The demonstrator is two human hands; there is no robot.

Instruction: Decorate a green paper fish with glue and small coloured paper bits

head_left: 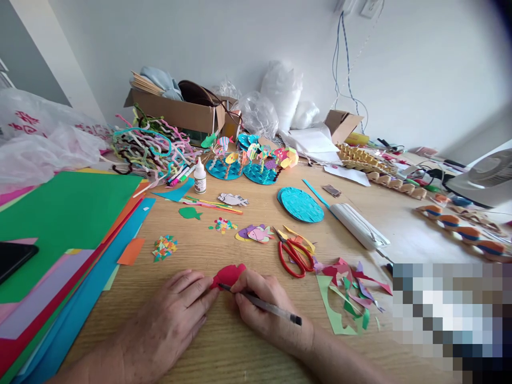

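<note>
Two bare hands meet at one small red paper fish cut-out, which lies flat on the light wood-grain counter near its front edge. Its long axis runs slantwise, the left end nearer the person and the right end a little farther off. The left hand reaches it from the left, palm down, its grip loose: the fingers lie stretched out close together, with the tips at the fish's left end; whether the thumb pinches the paper underneath, I cannot tell. The right hand has its grip closed around a slim pen with a clear barrel and black ends, the fingers partly covering the fish's right end. Neither hand is clearly nearer — the fish sits just ahead of both, between them. The pen slants back to the right, its tip at the lower edge of the fish near the left fingertips.

Beyond the fish lie a pink paper fish with drawn lines over a purple paper fish, and a green paper fish farther left. Red-handled scissors rest to the right, near a heap of coloured paper scraps.
</note>
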